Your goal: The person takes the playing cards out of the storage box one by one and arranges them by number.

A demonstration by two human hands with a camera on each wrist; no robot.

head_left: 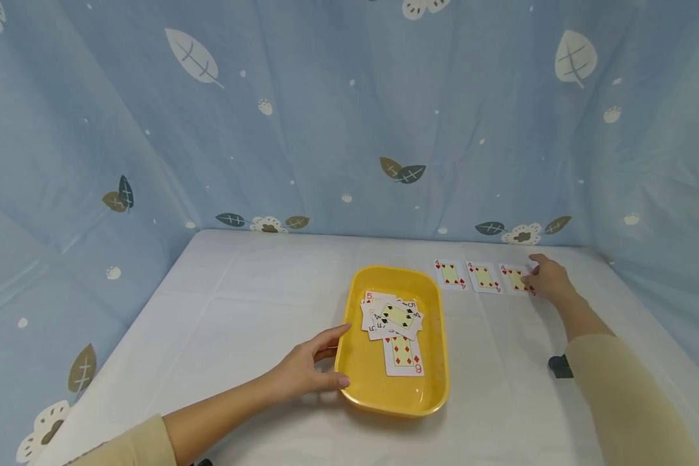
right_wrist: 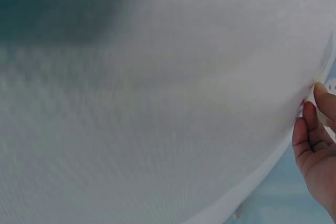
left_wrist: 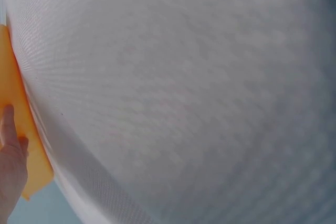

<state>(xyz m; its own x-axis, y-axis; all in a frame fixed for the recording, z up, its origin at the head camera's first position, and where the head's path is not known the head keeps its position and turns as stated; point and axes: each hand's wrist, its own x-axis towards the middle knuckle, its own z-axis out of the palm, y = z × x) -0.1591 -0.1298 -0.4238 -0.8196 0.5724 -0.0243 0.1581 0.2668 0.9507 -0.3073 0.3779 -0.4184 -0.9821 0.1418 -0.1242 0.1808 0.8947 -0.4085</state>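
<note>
Yellow tray point(head_left: 362, 382), upright, messy pile of face-up cards point(head_left: 399, 316) inside. Three red fours point(head_left: 483, 277), face up, in one row right of tray's far end.

The place looked like a cloth-walled booth point(head_left: 314, 139); whether it stood in a home, lab or office could not be told. Blue cloth point(head_left: 472, 77) printed with leaves point(head_left: 573, 57) and flowers point(head_left: 522, 234) hung behind the table point(head_left: 268, 285) and along its left and right sides, and a white cover point(head_left: 221, 343) lay on it.
</note>
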